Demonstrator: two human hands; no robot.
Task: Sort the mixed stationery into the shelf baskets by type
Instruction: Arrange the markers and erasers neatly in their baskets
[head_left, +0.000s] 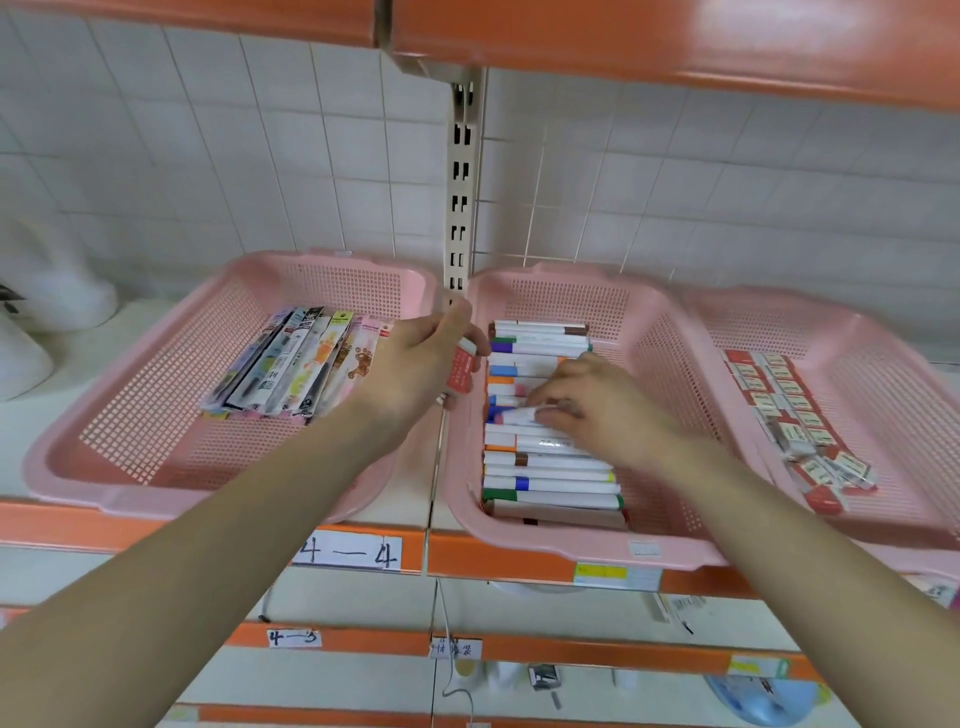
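Three pink mesh baskets stand side by side on the shelf. The left basket (130, 415) holds several flat packaged pens (291, 364). White markers with coloured caps (550, 478) fill the middle basket (670, 364). Red-and-white erasers (795, 421) lie in rows in the right basket (883, 405). My left hand (415, 369) grips a red-and-white eraser (461, 369) over the gap between the left and middle baskets. My right hand (592, 400) is inside the middle basket and pinches a white marker (517, 415) lying on the pile.
A slotted metal upright (460, 197) rises behind the baskets against the tiled wall. An orange shelf (623, 41) hangs overhead. Labels such as "4-4" (353, 553) sit on the orange shelf edge. Lower shelves show small items and a blue object (763, 696).
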